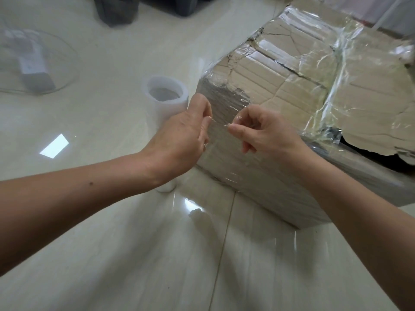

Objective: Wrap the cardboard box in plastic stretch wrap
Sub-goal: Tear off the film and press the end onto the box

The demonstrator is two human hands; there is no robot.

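Film strand [221, 126] is pinched by left hand [182, 133] and right hand [266, 131] at the part-wrapped cardboard box [292, 90], which is set on the floor [112, 243] with the roll [165, 95] just beside it. Risk: if the strand is pulled unevenly, a ragged tear is likely and the loose tail may be left unstuck.

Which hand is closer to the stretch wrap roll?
The left hand, overlapping the upright white roll in view; the right hand is farther over, in front of the cardboard box. Both pinch the film.
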